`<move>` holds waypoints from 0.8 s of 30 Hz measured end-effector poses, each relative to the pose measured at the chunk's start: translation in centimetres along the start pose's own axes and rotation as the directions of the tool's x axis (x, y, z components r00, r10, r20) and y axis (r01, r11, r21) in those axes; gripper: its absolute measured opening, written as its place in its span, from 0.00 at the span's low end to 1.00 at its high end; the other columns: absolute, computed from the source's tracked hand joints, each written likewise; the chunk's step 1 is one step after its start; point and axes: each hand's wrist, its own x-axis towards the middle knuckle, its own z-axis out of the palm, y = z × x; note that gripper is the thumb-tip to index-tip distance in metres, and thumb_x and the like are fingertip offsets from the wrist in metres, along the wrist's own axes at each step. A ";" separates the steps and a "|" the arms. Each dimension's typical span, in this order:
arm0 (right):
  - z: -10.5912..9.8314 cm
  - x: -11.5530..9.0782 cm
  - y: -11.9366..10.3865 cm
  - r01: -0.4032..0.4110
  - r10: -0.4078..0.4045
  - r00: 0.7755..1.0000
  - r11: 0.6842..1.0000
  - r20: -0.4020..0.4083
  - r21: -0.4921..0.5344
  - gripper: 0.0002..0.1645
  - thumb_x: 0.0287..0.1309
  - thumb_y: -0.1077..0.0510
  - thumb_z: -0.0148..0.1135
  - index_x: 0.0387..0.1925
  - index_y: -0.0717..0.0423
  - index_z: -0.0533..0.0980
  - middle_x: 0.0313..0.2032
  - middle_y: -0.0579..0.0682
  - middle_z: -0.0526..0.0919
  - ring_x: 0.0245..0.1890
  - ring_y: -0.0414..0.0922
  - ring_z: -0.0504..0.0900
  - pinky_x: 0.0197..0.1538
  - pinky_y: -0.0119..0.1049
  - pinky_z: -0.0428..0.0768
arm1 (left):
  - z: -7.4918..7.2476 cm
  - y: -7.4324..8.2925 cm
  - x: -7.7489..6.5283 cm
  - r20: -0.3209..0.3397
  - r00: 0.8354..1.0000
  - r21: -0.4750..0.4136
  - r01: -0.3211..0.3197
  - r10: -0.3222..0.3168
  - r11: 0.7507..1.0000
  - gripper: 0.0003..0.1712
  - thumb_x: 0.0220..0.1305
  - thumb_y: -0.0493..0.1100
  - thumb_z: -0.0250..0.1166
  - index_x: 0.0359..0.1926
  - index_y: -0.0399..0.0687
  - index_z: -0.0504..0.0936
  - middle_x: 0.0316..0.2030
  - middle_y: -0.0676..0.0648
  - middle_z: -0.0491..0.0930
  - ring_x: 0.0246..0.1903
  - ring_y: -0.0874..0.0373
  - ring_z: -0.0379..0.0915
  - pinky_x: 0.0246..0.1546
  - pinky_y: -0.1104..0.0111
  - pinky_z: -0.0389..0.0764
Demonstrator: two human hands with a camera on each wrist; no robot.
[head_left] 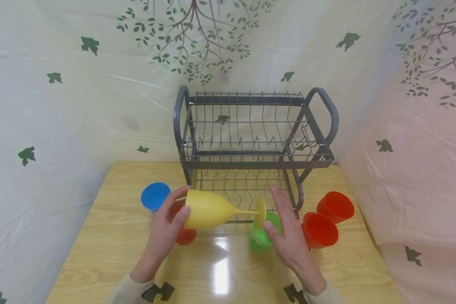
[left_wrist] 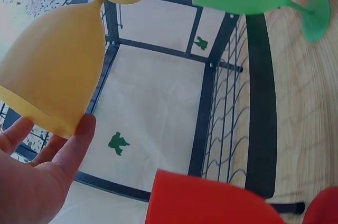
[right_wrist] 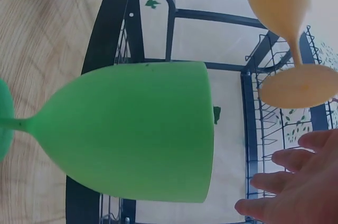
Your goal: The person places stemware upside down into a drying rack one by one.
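A yellow plastic goblet lies sideways in the air, its bowl to the left and its round foot to the right. My left hand pinches the bowl at its rim, thumb on the near side. Beside the foot, my right hand is held up with fingers extended; in the right wrist view a gap shows between those fingers and the foot. A green goblet stands upright on the table below the yellow foot. Partly hidden behind my left hand is a red goblet.
A black two-tier dish rack stands at the back of the wooden table. To the left is a blue goblet. Two red goblets, a nearer one and a farther one, stand on the right. Printed curtains enclose the table.
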 end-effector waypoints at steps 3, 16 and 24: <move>0.1 0.0 -0.2 -0.024 0.025 1.000 0.997 -0.009 0.068 0.45 0.73 0.34 0.47 0.83 0.35 0.46 0.82 0.43 0.48 0.81 0.60 0.48 0.69 0.79 0.49 | 0.2 0.2 0.0 -0.014 0.999 -0.019 0.029 -0.029 0.999 0.26 0.76 0.43 0.57 0.71 0.44 0.72 0.62 0.43 0.78 0.55 0.48 0.80 0.45 0.67 0.86; 0.3 -0.1 -1.0 -0.083 0.093 0.995 0.959 -0.026 0.270 0.52 0.67 0.30 0.58 0.83 0.31 0.46 0.81 0.39 0.49 0.80 0.58 0.51 0.67 0.81 0.49 | 1.7 0.6 -0.3 -0.040 0.994 -0.151 0.096 -0.103 0.984 0.26 0.80 0.47 0.52 0.73 0.46 0.70 0.67 0.43 0.73 0.63 0.45 0.70 0.51 0.71 0.82; 0.9 -0.1 -1.5 -0.106 0.121 0.992 0.945 -0.029 0.310 0.49 0.66 0.34 0.61 0.82 0.27 0.50 0.81 0.42 0.54 0.80 0.59 0.50 0.68 0.79 0.52 | 2.8 0.9 -0.4 -0.027 0.992 -0.210 0.117 -0.125 0.971 0.27 0.81 0.47 0.50 0.75 0.45 0.66 0.67 0.44 0.70 0.63 0.47 0.67 0.52 0.70 0.82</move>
